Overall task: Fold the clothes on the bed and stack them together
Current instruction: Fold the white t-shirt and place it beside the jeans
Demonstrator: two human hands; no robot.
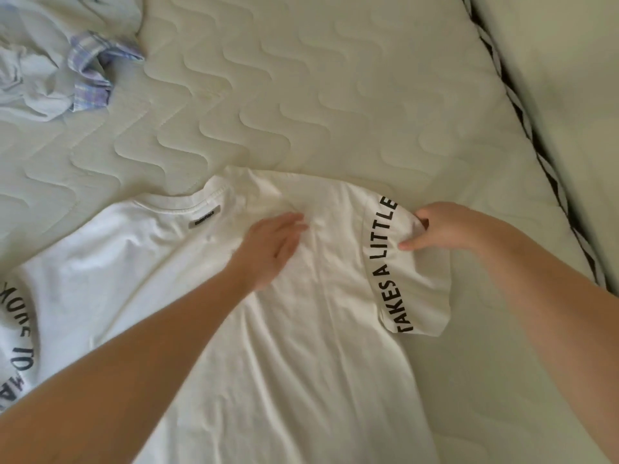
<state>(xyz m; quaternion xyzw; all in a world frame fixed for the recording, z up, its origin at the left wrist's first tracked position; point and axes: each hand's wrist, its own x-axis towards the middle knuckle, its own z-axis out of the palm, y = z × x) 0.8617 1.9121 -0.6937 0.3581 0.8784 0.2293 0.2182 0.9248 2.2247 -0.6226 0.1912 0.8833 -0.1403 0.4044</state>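
So, head view only here. A white T-shirt (pixel 301 329) is spread across the lower middle of the frame on the bed (pixel 301 95), neck up toward the centre, with a small grey label (pixel 204 220) seen just under the collar. The left hand (pixel 271 249) is laid on the chest area of the shirt, fingers straight and relaxed, nothing gripped, just resting flat-ish on the fabric (a bit blurred, tbh). Over at the right, the sleeve (pixel 402 269) with black lettering reading "TAKES A LITTLE" is pinched at its upper edge by the right hand (pixel 438 226), thumb and fingers curled onto the cloth. That sleeve is seen turned in toward the body of the shirt. More black lettering is seen on the other sleeve (pixel 20 339) at the lower left edge, only partly readable.

In the upper left corner a crumpled pile of pale clothes (pixel 30 68) is left on the quilted mattress, with a purple plaid piece (pixel 92 70) bunched at its right side, well apart from the shirt. A black-and-white striped trim (pixel 536 135) is seen running diagonally down the right side.
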